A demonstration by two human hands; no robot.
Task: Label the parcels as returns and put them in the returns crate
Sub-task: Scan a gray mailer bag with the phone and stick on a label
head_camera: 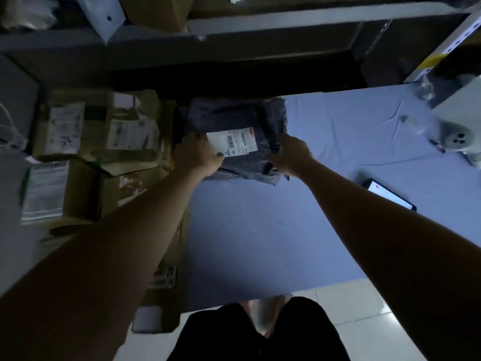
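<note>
Left hand (198, 155): grips grey parcel (234, 113) at left edge, thumb on shipping label (233, 139).
Right hand (292, 158): fingers curled round its right edge.

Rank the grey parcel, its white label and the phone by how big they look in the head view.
1. grey parcel
2-3. white label and phone: about alike; the phone seems nearer the camera, so I leave them unranked.

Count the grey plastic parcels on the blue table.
1. The grey parcel lies at the far edge of the blue table, between the left hand and the right hand, both on it. Another may be hidden beneath it.
</note>
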